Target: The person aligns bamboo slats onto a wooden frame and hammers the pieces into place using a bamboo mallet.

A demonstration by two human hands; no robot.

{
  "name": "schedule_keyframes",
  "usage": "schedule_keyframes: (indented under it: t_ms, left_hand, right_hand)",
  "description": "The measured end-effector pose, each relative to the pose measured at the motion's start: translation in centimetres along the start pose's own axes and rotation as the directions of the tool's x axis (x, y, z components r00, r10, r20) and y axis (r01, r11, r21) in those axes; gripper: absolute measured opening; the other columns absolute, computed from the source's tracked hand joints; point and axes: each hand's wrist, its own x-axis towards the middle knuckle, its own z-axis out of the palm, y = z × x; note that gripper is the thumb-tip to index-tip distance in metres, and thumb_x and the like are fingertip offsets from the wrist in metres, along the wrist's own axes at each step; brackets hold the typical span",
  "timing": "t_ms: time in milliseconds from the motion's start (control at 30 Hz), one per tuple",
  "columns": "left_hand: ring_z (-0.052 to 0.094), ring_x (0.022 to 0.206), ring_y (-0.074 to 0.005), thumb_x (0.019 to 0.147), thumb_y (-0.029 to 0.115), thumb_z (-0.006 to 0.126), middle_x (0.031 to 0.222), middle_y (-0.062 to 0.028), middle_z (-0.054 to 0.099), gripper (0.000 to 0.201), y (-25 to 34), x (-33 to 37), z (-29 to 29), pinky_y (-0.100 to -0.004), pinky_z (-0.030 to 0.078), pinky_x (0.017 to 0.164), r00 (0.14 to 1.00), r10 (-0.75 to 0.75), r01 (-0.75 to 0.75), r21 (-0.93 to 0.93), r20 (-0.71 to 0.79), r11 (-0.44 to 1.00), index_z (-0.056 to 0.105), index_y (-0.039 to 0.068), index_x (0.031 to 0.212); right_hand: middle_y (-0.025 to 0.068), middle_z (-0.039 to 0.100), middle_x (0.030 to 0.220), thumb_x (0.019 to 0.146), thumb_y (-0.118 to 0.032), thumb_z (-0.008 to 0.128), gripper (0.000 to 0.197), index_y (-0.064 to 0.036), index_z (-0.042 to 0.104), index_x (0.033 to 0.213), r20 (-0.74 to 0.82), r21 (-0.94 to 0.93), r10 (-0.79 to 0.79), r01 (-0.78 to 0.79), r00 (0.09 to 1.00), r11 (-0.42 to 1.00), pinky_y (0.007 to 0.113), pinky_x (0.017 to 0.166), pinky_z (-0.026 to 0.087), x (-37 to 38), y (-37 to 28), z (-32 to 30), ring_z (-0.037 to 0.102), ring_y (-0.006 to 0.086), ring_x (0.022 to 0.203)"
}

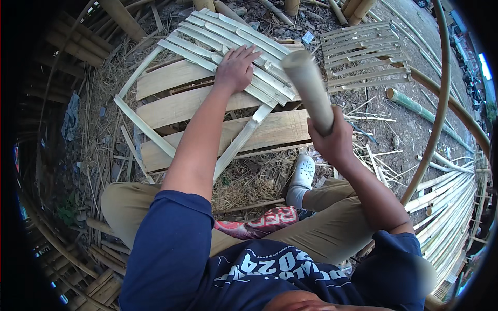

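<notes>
1. Left hand (237, 70): fingers slightly spread, resting on the bamboo slat panel (270, 67).
2. Right hand (332, 136): wrapped around the near end of a bamboo club (309, 88).
3. Bamboo slat panel: lies over wooden planks (176, 109).

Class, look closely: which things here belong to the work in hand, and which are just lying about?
Apparently in use:
- thick round club, gripped in the right hand
- slatted bamboo panel, under the left hand
- wooden planks, beneath the panel

Apparently just lying about:
- second slatted panel
- green bamboo pole
- heaped pale poles
- straw
</notes>
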Motion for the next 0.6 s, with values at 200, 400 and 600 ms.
schedule_keyframes:
  t_ms: [200, 400, 600]
  left_hand:
    - [0.040, 0.154, -0.0253, 0.101, 0.017, 0.049, 0.167, -0.0023, 0.046, 0.055, -0.2, -0.1, 0.4, -0.0487, 0.027, 0.130, 1.000, 0.000, 0.000, 0.016, 0.009, 1.000, 0.053, 0.026, 0.155]
    - [0.040, 0.154, -0.0248, 0.100, 0.017, 0.049, 0.166, -0.0019, 0.046, 0.054, -0.1, 0.2, 0.2, -0.0485, 0.026, 0.130, 0.999, 0.017, -0.018, -0.016, -0.029, 1.000, 0.054, 0.025, 0.154]
    - [0.041, 0.154, -0.0254, 0.100, 0.017, 0.050, 0.166, -0.0025, 0.046, 0.054, 0.0, 0.1, 0.2, -0.0490, 0.026, 0.130, 1.000, 0.016, -0.017, -0.030, -0.025, 0.999, 0.055, 0.025, 0.153]
  right_hand:
    - [0.0238, 0.071, 0.080, 0.083, -0.017, 0.076, 0.033, 0.0011, 0.055, 0.101, 0.200, -0.212, 0.094, -0.050, 0.975, 0.976, 0.053, 0.068, 0.057, -0.5, 0.5, 1.2, 0.072, 0.0456, 0.074]
    - [0.0234, 0.070, 0.077, 0.080, -0.015, 0.077, 0.031, 0.0011, 0.056, 0.098, 0.271, -0.261, 0.058, 0.016, 0.961, 0.965, 0.054, 0.068, 0.056, -0.8, 0.9, 0.3, 0.071, 0.0450, 0.072]
    - [0.0235, 0.071, 0.078, 0.082, -0.018, 0.078, 0.033, 0.0017, 0.057, 0.100, 0.290, -0.249, 0.083, -0.008, 0.954, 0.968, 0.054, 0.069, 0.057, -0.7, 0.4, 0.0, 0.072, 0.0454, 0.073]
